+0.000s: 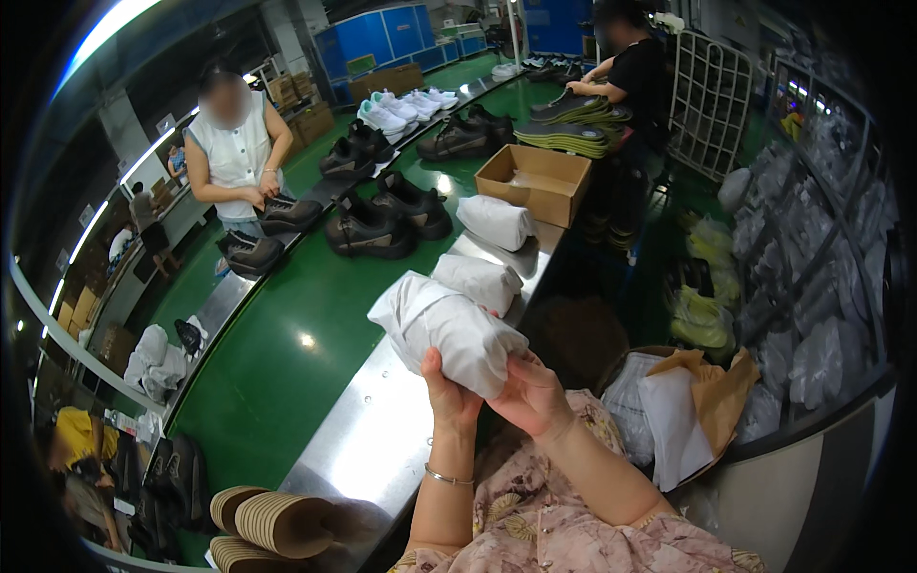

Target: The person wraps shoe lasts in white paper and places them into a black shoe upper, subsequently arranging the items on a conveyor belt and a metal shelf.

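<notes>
A bundle wrapped in white paper (448, 329) is held up in front of me, above the metal edge of the bench. My left hand (453, 394) supports it from below, thumb against its near side. At its right end, the fingers of my right hand (534, 394) grip the folded paper. What the paper encloses is hidden. Beyond it, a second white wrapped bundle (478, 281) and a third wrapped bundle (496, 223) lie on the metal ledge (372, 422).
An open cardboard box (534, 188) stands behind the bundles. Dark shoes (387, 215) rest on the green conveyor belt (286, 358). Opposite, a person (240, 150) handles a shoe; another person (630, 79) works by stacked insoles (566, 136). Curved brown cardboard inserts (279, 523) lie near left.
</notes>
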{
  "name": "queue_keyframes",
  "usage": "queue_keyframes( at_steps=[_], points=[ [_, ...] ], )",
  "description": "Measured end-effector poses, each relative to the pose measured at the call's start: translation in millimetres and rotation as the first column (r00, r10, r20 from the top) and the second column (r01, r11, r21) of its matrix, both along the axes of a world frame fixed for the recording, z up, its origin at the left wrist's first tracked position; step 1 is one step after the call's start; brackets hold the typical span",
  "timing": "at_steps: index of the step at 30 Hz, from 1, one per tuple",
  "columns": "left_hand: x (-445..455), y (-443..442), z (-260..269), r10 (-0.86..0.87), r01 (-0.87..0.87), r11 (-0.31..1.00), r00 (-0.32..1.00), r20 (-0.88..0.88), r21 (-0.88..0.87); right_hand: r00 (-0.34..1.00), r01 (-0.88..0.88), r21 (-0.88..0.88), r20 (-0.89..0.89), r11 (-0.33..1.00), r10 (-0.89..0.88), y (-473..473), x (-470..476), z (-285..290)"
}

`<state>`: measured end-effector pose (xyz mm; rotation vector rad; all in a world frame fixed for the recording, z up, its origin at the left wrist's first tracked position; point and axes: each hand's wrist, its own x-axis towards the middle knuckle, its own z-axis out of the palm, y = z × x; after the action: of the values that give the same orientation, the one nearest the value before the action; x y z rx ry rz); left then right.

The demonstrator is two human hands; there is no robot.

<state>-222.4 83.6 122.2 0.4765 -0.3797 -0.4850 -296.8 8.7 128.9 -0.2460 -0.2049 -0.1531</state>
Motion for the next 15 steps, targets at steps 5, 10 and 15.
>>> queue_keyframes(
  at_steps=[5, 10, 15],
  points=[
    [9.8, 10.6, -15.6, -0.020, 0.018, 0.999, 0.998, -0.055, -0.032, 0.991, -0.118, -0.083, 0.055, 0.990, 0.122, -2.2, -0.4, -0.6],
    [16.7, 21.7, 7.7, 0.223, -0.195, 0.961, 0.965, -0.137, 0.195, 0.886, 0.056, -0.733, -0.276, 0.678, -0.372, -20.6, 14.0, -20.2],
    [48.0, 13.3, -12.6, 0.314, -0.277, 0.912, 0.946, -0.081, 0.302, 0.749, 0.468, -0.880, 0.348, 0.078, -0.564, 3.8, 48.7, 8.8]
  ],
)
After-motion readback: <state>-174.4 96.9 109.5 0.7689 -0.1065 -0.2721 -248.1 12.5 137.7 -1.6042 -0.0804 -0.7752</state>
